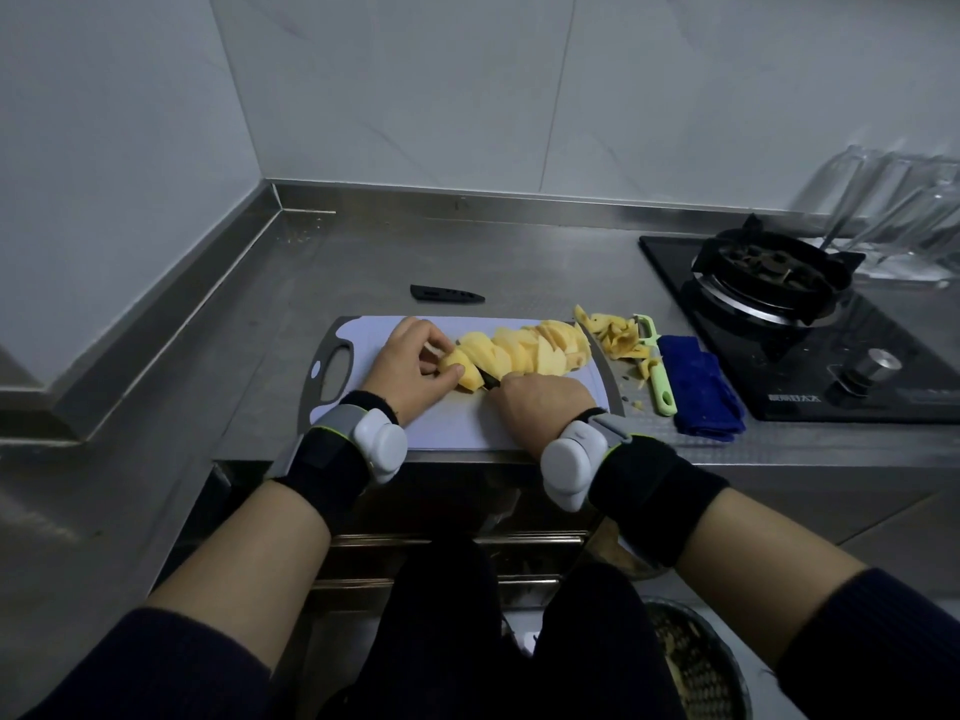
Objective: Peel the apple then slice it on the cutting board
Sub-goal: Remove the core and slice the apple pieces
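On the steel desk [467, 252], a white cutting board [452, 428] sits near the front edge. Peeled apple [462, 374] on the board, mostly cut: slices [540, 348] fanned toward the right, uncut end at the left. Left grip [415, 368] curled over that end, thumb and fingertips pinching it. Right grip [540, 402] closed round the handle of a knife [488, 379], dark blade down between end piece and slices. Peel scraps [618, 337] and green peeler [658, 376] just off the board's right edge, beside a folded blue cloth [704, 389]. Black sheath [447, 294] behind the board. Gas burner [769, 283] far right.
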Motion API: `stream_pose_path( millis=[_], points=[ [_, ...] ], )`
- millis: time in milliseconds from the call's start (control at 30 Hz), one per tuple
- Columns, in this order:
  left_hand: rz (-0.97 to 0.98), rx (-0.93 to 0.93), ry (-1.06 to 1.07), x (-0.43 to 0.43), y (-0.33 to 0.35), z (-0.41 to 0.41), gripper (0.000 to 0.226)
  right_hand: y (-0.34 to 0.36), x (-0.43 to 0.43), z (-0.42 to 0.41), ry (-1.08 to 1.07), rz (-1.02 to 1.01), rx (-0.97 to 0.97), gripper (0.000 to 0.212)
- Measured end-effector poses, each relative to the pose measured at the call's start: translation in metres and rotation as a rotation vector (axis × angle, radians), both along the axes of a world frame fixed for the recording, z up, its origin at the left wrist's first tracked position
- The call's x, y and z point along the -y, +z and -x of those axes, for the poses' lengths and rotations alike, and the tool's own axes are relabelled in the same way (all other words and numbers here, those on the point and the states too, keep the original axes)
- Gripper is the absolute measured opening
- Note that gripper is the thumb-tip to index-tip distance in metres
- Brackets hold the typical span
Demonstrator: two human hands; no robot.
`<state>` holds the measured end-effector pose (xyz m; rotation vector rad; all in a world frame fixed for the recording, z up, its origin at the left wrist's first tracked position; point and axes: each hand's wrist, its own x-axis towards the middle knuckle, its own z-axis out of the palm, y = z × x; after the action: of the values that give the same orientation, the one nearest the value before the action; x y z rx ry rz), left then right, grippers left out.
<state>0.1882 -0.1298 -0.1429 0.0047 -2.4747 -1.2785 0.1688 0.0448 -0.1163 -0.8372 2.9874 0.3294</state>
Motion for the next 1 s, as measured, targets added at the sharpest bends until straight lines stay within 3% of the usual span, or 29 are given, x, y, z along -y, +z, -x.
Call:
stream_pose_path(
  millis=[300, 633, 1000],
  points=[
    [0.214, 0.091, -0.075, -0.001, -0.006, 0.005, 0.030, 0.008, -0.014, 0.009, -0.016, 0.015, 0.107, 0.028],
    [-0.017, 0.068, 0.038, 0.003, -0.002, 0.001, 0.023, 0.009, -0.016, 0.015, -0.027, 0.037, 0.072, 0.038],
    [0.067, 0.061, 0.029, -0.004, 0.002, 0.002, 0.039, 0.010, -0.011, 0.006, -0.037, 0.134, 0.006, 0.039]
  ],
)
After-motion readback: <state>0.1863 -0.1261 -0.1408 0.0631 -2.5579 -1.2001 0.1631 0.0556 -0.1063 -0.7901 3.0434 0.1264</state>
